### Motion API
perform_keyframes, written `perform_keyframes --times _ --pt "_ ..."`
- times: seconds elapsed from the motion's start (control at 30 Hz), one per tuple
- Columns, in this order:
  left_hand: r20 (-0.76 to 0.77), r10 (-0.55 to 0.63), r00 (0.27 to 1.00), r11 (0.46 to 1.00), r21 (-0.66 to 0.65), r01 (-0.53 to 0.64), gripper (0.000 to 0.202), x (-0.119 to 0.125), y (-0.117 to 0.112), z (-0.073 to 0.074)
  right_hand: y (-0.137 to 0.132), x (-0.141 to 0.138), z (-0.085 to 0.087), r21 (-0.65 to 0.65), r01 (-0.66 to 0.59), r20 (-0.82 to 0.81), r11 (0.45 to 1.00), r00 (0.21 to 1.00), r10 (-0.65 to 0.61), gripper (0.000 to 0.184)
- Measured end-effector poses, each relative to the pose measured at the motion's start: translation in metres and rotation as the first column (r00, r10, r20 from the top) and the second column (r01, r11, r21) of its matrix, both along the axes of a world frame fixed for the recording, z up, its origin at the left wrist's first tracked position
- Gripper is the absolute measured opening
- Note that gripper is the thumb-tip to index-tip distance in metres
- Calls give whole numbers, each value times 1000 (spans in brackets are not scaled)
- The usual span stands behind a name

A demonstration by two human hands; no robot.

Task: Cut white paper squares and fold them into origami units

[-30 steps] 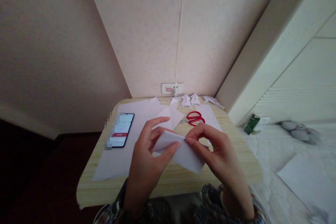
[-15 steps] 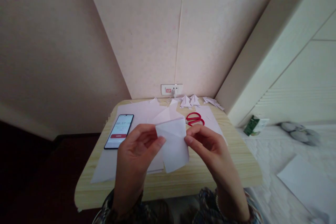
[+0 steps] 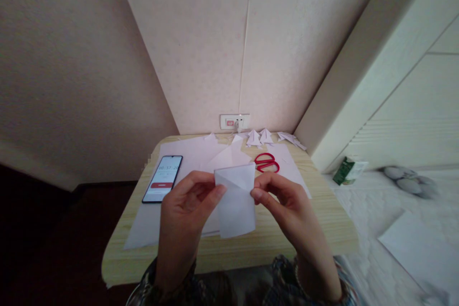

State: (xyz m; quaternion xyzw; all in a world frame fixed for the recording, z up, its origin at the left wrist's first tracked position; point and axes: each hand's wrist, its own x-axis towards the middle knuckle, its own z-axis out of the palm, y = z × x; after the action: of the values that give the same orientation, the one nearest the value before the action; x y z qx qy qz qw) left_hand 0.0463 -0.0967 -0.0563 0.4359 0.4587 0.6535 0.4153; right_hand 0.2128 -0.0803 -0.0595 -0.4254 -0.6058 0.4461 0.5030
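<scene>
I hold a folded white paper upright above the near half of a small wooden table. My left hand pinches its left edge between thumb and fingers. My right hand pinches its right edge the same way. A diagonal crease shows near the paper's top. Under my hands lie larger white sheets spread flat on the table.
A phone with a lit screen lies at the table's left. Red scissors lie behind the paper, and small folded paper shapes sit by the wall socket. A bed with a loose sheet is on the right.
The paper has turned from a tilted, nearly flat position to standing upright between my hands. Both hands shifted their pinch to its side edges.
</scene>
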Motion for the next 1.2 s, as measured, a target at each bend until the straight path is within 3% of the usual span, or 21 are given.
perform_keyframes --times 0.33,0.47,0.7,1.2 --pt "9 12 1000 1000 21 -12 10 0 1 -4 -1 -1 1 19 12 -10 1000 1000 -12 18" --pt "10 36 999 999 -29 -35 3 -1 1 -4 -2 -1 1 31 70 -49 997 996 -69 14" --pt "-65 -74 995 996 -57 70 9 -3 1 -3 -2 -2 2 41 160 -85 986 984 -156 16" --pt "41 -31 999 995 92 27 22 -1 5 -8 0 0 -4 28 134 -150 991 980 -128 11"
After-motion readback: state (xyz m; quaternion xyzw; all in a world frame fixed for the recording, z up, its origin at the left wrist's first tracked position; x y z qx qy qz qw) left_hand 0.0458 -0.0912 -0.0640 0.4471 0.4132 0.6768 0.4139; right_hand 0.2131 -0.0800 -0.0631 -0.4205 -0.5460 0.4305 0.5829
